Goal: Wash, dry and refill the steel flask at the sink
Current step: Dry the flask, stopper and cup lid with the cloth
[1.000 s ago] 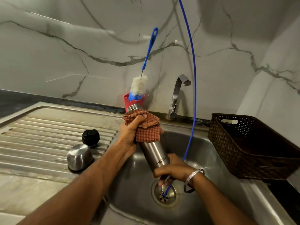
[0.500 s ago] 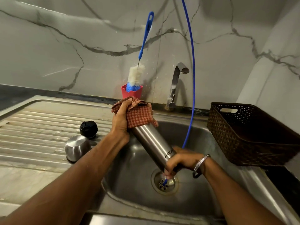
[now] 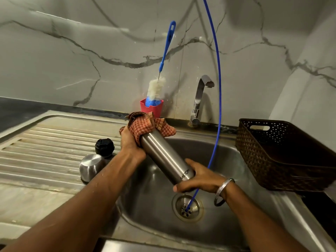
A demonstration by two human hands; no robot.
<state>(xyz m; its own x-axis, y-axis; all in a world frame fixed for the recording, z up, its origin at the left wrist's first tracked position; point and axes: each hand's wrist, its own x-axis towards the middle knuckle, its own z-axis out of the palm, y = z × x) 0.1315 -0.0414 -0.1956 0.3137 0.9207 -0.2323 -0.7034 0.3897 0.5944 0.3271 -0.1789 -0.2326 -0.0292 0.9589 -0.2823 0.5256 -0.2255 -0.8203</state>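
Checked cloth (image 3: pixel 145 127) hides the steel flask (image 3: pixel 164 158) mouth, left hand (image 3: pixel 130 140) gripping it; right hand (image 3: pixel 199 176) clasps the base.

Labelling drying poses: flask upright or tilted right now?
Tilted. The steel flask slants over the sink basin, base low in the right hand, top end up-left under the checked cloth gripped by the left hand.

A home kitchen: stainless steel sink (image 3: pixel 236 160) with ribbed drainboard (image 3: pixel 45 148), curved chrome tap (image 3: pixel 199 99), marble-veined wall tiles (image 3: pixel 72 60).
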